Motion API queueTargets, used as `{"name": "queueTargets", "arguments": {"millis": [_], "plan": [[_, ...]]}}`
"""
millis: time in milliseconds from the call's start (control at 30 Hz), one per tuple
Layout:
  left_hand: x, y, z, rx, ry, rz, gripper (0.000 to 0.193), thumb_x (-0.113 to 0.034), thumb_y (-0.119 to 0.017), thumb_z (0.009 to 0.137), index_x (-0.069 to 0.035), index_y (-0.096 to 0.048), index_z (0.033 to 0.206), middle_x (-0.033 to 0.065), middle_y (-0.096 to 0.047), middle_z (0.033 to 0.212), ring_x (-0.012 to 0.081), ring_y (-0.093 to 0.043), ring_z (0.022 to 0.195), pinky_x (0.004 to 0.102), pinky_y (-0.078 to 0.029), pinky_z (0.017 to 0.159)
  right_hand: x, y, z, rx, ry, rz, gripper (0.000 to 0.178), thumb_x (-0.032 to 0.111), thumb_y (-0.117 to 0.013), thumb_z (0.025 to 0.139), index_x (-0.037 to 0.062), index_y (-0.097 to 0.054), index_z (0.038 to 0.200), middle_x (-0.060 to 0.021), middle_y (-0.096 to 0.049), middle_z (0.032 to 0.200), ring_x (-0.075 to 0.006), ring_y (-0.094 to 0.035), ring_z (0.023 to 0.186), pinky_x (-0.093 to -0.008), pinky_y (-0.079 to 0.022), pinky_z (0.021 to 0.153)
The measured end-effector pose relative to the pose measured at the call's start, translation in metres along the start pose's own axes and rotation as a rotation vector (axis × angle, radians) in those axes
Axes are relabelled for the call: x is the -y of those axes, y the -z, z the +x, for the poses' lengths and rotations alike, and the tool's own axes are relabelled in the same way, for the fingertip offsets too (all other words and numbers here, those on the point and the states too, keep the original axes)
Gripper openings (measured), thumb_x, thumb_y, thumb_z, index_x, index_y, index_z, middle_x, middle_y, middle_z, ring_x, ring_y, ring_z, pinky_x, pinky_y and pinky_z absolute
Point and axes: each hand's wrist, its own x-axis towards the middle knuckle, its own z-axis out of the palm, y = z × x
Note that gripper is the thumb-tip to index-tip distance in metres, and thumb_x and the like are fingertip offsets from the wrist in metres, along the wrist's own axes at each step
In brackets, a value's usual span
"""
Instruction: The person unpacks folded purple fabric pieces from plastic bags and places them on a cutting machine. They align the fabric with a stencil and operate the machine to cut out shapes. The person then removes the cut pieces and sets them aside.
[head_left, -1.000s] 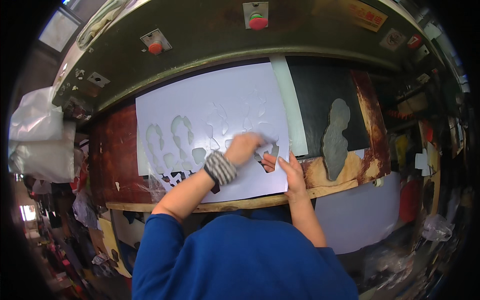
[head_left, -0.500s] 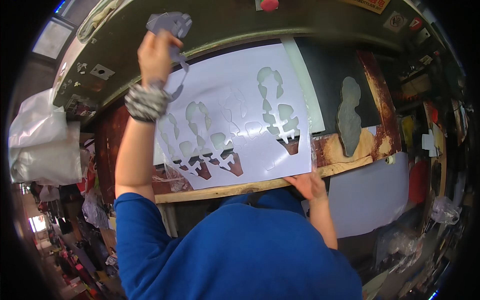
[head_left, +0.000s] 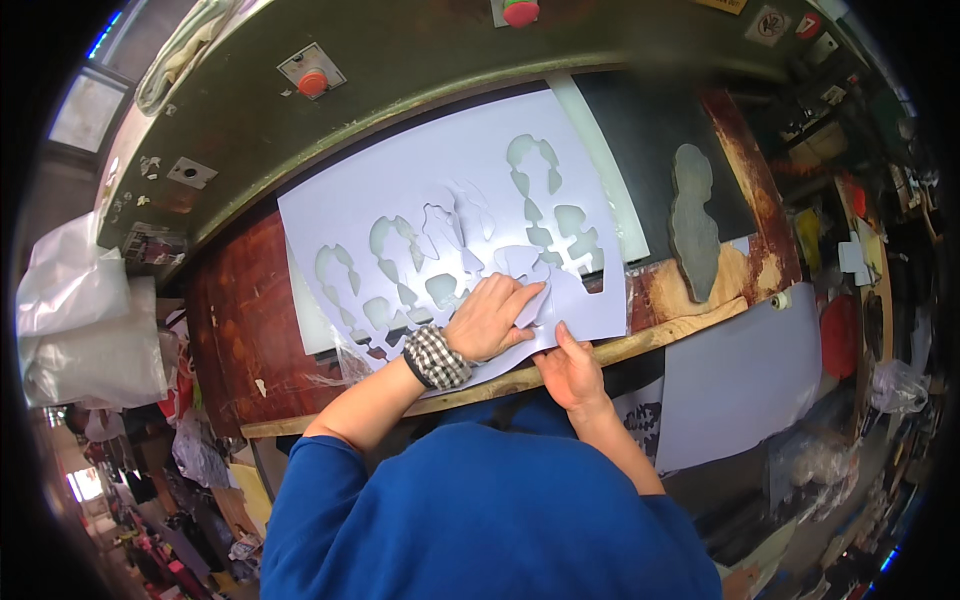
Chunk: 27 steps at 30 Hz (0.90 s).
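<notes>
A large pale lavender-white sheet (head_left: 320, 215) lies on the work board, with several rows of shaped holes cut through it. My left hand (head_left: 492, 320), with a checked band at the wrist, reaches over its near part. Its fingers are closed on a cut-out piece (head_left: 534, 306) that is bent up from the sheet; the piece's full outline is hidden. At the sheet's near edge is my right hand (head_left: 574, 376), thumb on top and fingers partly hidden below, gripping the edge. Farther up, loosened cut shapes (head_left: 445, 222) stand slightly out of the sheet.
A dark green machine beam (head_left: 400, 62) with red buttons (head_left: 313, 82) crosses the far side. A grey-green, foot-shaped slab (head_left: 694, 225) lies on the right of the worn red-brown board (head_left: 235, 330). Another pale sheet (head_left: 745, 385) hangs low at right; clear plastic bags (head_left: 85, 310) hang at left.
My left hand has come down from the upper left, where it held lavender cut pieces, to the sheet's near part. Those pieces have left that hand. My right hand has shifted slightly left.
</notes>
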Motion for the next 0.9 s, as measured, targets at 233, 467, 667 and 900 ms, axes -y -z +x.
{"name": "queueTargets", "arguments": {"millis": [233,467,667,900], "plan": [[0.021,0.013,0.041,-0.045,-0.333,0.042,0.051,-0.044,-0.058,0.089,-0.002,-0.058,0.118,0.0108,-0.051,0.074,0.0315,-0.053,0.068,0.04,-0.046,0.063,0.015,-0.008,0.01,-0.024,0.45,-0.808,0.025,0.01,-0.053,0.099,-0.0035,-0.061,0.118,-0.0086,-0.064,0.113,-0.0159,-0.058,0.104,-0.0329,-0.044,0.095],[0.022,0.01,0.065,0.067,0.191,-0.265,0.028,-0.028,-0.052,0.098,-0.006,-0.069,0.093,0.013,-0.068,0.075,0.0322,-0.065,0.069,0.0372,-0.051,0.062,0.032,-0.02,0.026,-0.029,0.693,-1.138,0.021,0.013,-0.06,0.096,-0.0024,-0.067,0.109,-0.008,-0.069,0.099,-0.0148,-0.061,0.093,-0.0294,-0.048,0.083],[0.002,-0.003,0.079,-0.066,0.529,-0.646,0.033,-0.031,-0.054,0.099,-0.001,-0.065,0.088,0.0021,-0.063,0.069,0.0077,-0.057,0.067,0.0258,-0.048,0.062,0.038,-0.015,0.036,-0.001,0.778,-1.203,0.02,0.012,-0.06,0.095,-0.0014,-0.068,0.107,-0.0098,-0.071,0.095,-0.0179,-0.064,0.086,-0.0311,-0.049,0.079],[0.001,0.016,0.067,0.024,0.005,-0.2,0.024,-0.017,-0.07,0.083,-0.006,-0.07,0.104,0.0129,-0.068,0.09,0.0295,-0.066,0.08,0.0367,-0.052,0.07,0.053,-0.012,0.027,0.036,0.678,-1.063,0.028,0.021,-0.054,0.099,-0.0033,-0.066,0.093,-0.0051,-0.064,0.074,-0.0125,-0.059,0.067,-0.0318,-0.046,0.062]]}}
